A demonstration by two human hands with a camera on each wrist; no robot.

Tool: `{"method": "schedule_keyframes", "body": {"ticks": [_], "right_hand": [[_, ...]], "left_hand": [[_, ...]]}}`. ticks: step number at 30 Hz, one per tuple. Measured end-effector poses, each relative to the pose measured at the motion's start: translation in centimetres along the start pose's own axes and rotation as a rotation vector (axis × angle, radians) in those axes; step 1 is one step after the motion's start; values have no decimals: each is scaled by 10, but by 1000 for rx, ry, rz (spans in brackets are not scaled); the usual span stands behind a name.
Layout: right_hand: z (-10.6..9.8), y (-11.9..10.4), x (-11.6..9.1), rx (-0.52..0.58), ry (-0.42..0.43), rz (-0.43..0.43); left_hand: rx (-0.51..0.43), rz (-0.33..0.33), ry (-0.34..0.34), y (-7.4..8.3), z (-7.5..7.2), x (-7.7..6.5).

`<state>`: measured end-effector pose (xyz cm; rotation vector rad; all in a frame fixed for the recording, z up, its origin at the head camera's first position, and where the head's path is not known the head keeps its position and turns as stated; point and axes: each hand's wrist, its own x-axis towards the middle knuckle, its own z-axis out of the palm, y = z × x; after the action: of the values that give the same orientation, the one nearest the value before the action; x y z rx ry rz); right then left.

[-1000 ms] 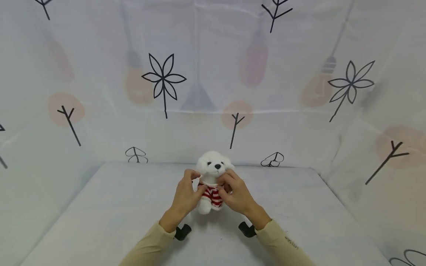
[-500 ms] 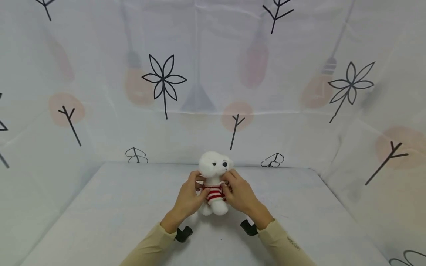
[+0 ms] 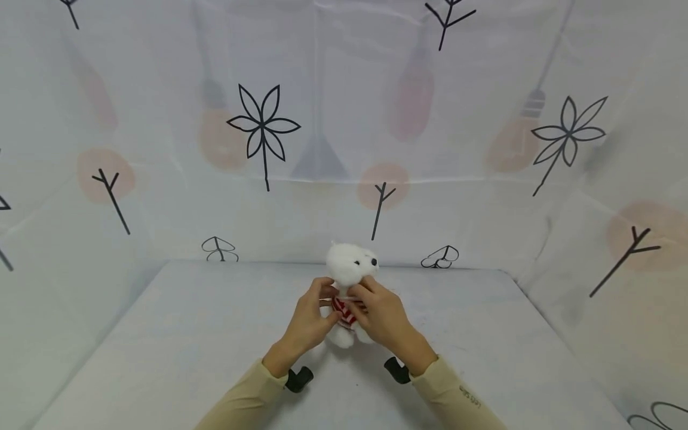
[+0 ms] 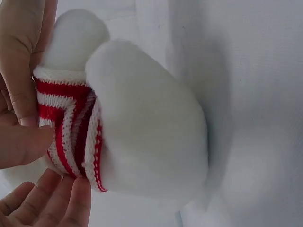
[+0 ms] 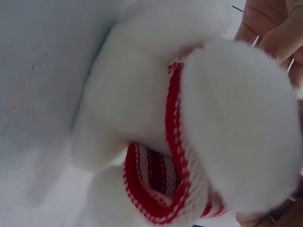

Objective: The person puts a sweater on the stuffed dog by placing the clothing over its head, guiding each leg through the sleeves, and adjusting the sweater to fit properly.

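On white table (image 3: 204,322), hands (image 3: 307,319) (image 3: 384,313) half-curled, holding plush dog (image 3: 346,263)

The plush dog (image 3: 346,266) blocks the middle; the table (image 3: 183,334) has side room.

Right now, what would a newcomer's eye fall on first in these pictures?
Probably the white plush dog, low in the middle of the head view, wearing a red-and-white striped top between the left hand and right hand. Next, perhaps, comes the black flower drawing above and left on the pale backdrop.
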<state>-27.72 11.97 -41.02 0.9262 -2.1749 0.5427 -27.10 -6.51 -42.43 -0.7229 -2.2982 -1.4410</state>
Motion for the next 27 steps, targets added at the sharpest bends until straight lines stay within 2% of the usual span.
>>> {"method": "schedule_keyframes", "body": {"ticks": [2,6,13,16,19,24,27], "right_hand": [[0,0,0,-5,-12,27],[-1,2,-1,74,-31,40],[4,14,-4,308,-7,20],[7,21,-6,365,-7,15],[9,24,-9,293,-1,10],[4,13,-8,60,49,10],[0,5,-7,41,22,52]], "left_hand": [[-17,5,-12,0,0,0],[-6,21,16,-1,-2,-1],[62,106,142,-7,-12,4],[90,144,198,-7,-15,7],[91,150,198,-9,-15,6],[47,128,104,-12,-10,3],[39,130,101,-13,-7,2]]}}
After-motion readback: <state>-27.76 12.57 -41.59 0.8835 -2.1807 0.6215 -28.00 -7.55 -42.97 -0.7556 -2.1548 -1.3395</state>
